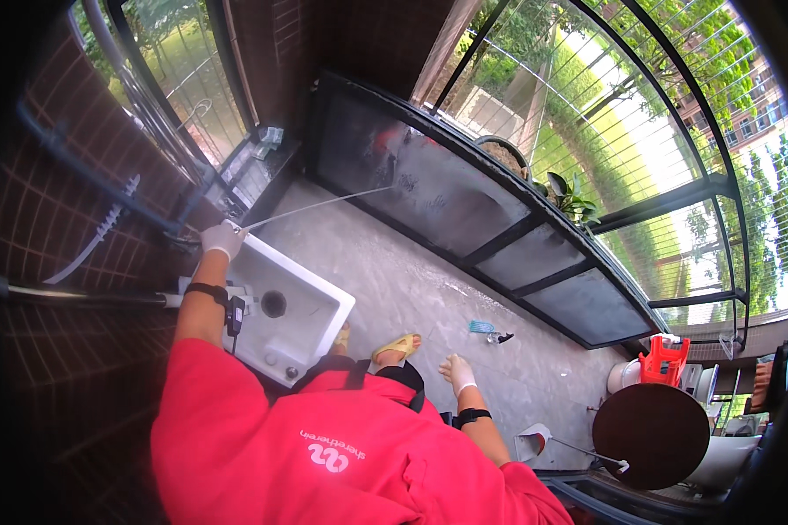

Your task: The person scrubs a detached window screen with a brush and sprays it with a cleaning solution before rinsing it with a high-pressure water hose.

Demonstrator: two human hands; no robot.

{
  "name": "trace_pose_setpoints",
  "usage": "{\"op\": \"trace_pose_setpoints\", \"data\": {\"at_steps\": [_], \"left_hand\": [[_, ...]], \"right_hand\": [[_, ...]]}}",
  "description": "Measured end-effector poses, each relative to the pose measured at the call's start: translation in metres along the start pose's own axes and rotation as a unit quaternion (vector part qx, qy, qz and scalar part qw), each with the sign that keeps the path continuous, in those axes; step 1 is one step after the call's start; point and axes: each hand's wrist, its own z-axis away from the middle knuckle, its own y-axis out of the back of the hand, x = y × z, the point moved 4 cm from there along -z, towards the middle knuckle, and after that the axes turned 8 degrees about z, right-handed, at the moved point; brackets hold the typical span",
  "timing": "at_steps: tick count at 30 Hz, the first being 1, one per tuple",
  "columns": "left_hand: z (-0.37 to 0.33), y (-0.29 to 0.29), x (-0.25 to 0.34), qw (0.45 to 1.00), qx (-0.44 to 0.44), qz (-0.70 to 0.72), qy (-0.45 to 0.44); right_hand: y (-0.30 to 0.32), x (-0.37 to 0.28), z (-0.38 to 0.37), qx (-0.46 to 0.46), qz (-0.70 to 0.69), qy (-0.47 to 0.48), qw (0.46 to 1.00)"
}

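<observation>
My left hand (221,240), in a pale glove, reaches out over the far corner of a white rectangular sink (340,308). Its fingers are closed round something small that I cannot make out. From there a thin pale streak, like a water jet (315,206), runs to a framed grey panel (464,197). Wet marks and spatter show on the panel where the streak meets it. My right hand (458,374), also gloved, hangs low over the floor to the right of my feet. Its fingers are loosely apart with nothing visible in them.
On the grey floor (429,302) lies a blue and clear bottle with a black top (492,333). A long-handled dustpan (532,440), a round dark table (650,436) and a red stool (664,359) stand at the right. Potted plants (569,199) sit along the ledge above the panels.
</observation>
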Motion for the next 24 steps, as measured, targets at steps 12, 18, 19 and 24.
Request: {"op": "trace_pose_setpoints", "data": {"at_steps": [12, 18, 19, 24], "left_hand": [[-0.042, 0.041, -0.008, 0.991, 0.077, 0.104, 0.041], [-0.021, 0.048, 0.009, 0.994, 0.034, 0.100, 0.035], [-0.016, 0.052, 0.012, 0.994, 0.034, 0.100, 0.035], [-0.021, 0.046, 0.010, 0.998, -0.035, 0.044, 0.039]], "right_hand": [[-0.001, -0.018, -0.001, 0.018, 0.061, 0.038, 0.997], [-0.002, -0.008, -0.006, 0.023, 0.074, 0.046, 0.996], [-0.001, -0.005, -0.010, 0.023, 0.074, 0.046, 0.996], [0.004, 0.002, -0.023, 0.020, 0.100, 0.055, 0.993]]}}
